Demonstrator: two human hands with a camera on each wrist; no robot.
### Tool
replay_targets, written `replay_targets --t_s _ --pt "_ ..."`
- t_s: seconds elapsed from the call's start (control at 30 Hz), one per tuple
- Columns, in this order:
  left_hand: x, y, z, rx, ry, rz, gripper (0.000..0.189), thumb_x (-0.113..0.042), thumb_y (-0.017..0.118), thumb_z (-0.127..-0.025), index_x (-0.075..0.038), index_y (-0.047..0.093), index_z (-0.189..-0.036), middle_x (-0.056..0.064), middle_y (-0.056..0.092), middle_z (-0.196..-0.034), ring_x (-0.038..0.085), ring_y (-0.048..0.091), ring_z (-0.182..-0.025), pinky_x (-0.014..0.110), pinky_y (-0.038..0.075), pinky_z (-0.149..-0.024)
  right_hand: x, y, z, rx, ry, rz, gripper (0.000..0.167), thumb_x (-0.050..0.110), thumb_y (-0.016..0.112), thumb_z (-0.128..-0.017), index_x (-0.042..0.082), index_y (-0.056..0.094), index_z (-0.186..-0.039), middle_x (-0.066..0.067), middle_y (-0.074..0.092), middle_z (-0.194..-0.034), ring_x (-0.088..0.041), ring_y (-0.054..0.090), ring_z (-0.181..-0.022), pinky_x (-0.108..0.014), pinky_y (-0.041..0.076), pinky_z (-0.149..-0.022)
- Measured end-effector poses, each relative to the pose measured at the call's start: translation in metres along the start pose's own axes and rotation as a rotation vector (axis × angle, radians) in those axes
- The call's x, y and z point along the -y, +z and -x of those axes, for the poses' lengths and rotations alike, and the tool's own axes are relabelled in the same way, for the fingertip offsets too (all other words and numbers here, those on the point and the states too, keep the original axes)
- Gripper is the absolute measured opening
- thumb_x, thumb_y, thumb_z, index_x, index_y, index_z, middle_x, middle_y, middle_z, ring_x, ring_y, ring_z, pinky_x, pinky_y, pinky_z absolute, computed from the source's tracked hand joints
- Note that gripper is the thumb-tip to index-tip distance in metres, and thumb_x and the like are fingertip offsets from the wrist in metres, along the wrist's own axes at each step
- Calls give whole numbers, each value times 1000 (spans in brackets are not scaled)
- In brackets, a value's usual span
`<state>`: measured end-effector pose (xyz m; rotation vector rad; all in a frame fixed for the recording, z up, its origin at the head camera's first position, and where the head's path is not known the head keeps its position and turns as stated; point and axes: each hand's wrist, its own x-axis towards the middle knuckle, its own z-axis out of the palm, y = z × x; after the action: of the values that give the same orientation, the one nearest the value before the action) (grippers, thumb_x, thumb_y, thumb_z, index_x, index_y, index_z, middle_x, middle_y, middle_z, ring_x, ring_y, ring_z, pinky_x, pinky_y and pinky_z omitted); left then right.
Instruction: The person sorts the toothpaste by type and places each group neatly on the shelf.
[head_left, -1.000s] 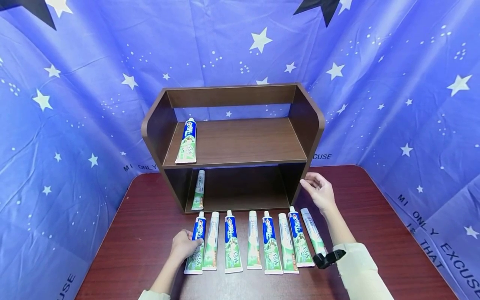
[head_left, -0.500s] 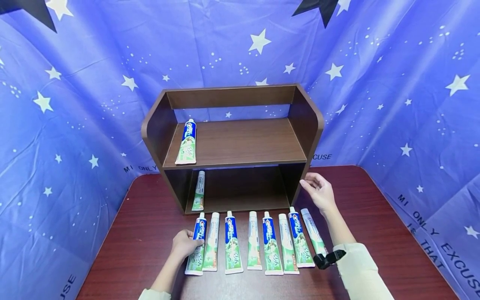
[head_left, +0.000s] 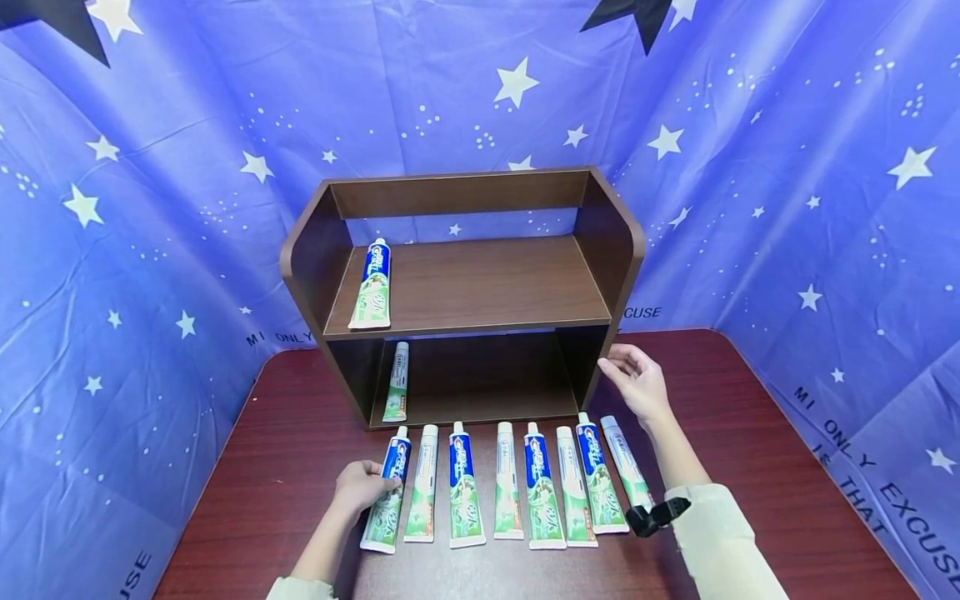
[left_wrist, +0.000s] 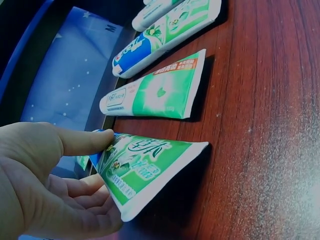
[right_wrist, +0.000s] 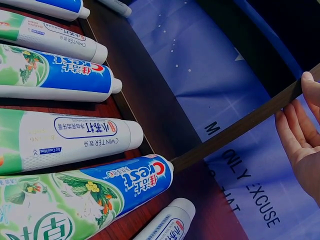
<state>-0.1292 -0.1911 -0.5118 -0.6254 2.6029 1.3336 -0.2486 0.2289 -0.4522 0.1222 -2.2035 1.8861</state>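
Note:
My left hand (head_left: pixel 360 486) pinches a blue, green and white Crest toothpaste tube (head_left: pixel 382 527) at the left end of a row, thumb on top and fingers beneath. In the left wrist view this toothpaste tube (left_wrist: pixel 145 165) is tilted, its flat end partly raised off the table. Beside it lies a white and green toothpaste tube (head_left: pixel 422 492). My right hand (head_left: pixel 639 385) grips the front edge of the brown two-tier shelf's right side panel (right_wrist: pixel 250 122), thumb on one side and fingers on the other.
Several more tubes, such as a Crest tube (head_left: pixel 467 492), continue the row on the red-brown table (head_left: pixel 247 492). The shelf (head_left: pixel 487 283) bears one Crest tube (head_left: pixel 372 287) above and one white and green tube (head_left: pixel 397 383) below, both at left. A starry blue curtain (head_left: pixel 442 83) surrounds the table.
My left hand has shifted slightly left with the Crest tube, whose flat end has swung left and away from the neighbouring tube. My right hand keeps its place on the shelf.

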Motion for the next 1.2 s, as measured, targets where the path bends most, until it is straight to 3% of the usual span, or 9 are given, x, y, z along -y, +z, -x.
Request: replay_targets --t_s 0.23,0.67,0.97,1.2 --pt "3 -2 1 22 -8 59 27 -10 76 -75 8 63 -90 14 63 -79 18 57 -69 25 48 -55 0 0 -2 8 5 -11 23 -1 66 -87 -2 58 -108 23 61 -87 9 59 -82 -5 48 -78" --pt "0 -4 6 125 -58 247 26 -8 70 -83 12 59 -96 7 62 -76 11 59 -64 30 57 -62 -2 1 0 -8 -29 -11 19 4 68 -87 3 60 -104 24 62 -87 9 59 -82 -5 48 -79" --pt "-8 -2 7 187 -25 316 27 -11 69 -84 10 60 -97 6 64 -77 12 61 -66 32 57 -63 1 -1 3 -41 -1 8 23 5 67 -87 -2 59 -108 25 61 -84 10 59 -81 -4 47 -78" --pt "-16 -5 12 204 -36 356 28 -11 69 -84 11 60 -100 5 65 -75 11 63 -64 30 58 -65 13 3 7 -13 15 -7 26 2 66 -87 -8 57 -110 23 61 -84 10 58 -80 -4 47 -78"
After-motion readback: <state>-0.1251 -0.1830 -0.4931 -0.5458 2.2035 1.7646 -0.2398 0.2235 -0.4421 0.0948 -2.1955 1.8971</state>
